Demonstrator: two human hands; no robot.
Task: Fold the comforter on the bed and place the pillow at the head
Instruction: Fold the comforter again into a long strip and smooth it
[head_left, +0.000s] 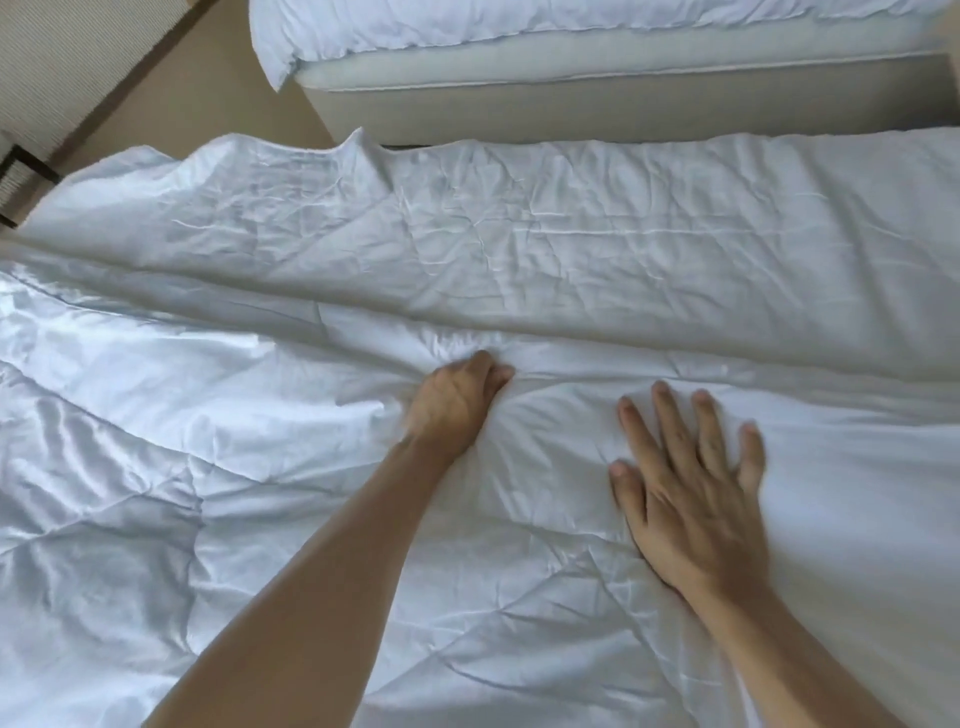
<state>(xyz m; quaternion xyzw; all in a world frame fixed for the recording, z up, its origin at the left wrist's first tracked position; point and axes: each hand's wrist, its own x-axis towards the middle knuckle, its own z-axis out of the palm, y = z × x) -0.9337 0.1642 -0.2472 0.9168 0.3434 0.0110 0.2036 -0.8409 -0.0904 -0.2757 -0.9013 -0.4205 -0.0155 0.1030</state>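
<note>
White bedding fills most of the frame: a rumpled comforter (260, 467) spreads over the bed (675, 218) from the lower left to the right edge, its satiny surface creased and gathered along a ridge that runs across the middle. Beyond it, at the upper centre and right, stands a second bed (571, 88) with a pale base and white covers, and a strip of tan floor (208, 78) shows at the upper left. From the lower edge the left forearm reaches up to the centre, where the left hand (457, 400) is clenched, knuckles up, bunching a fold of the comforter at the ridge. Right of it, the right hand (685, 488) lies flat, palm down, fingers spread and pressing on the comforter, gripping nothing; it is slightly blurred. No writing or labels can be read anywhere.
</note>
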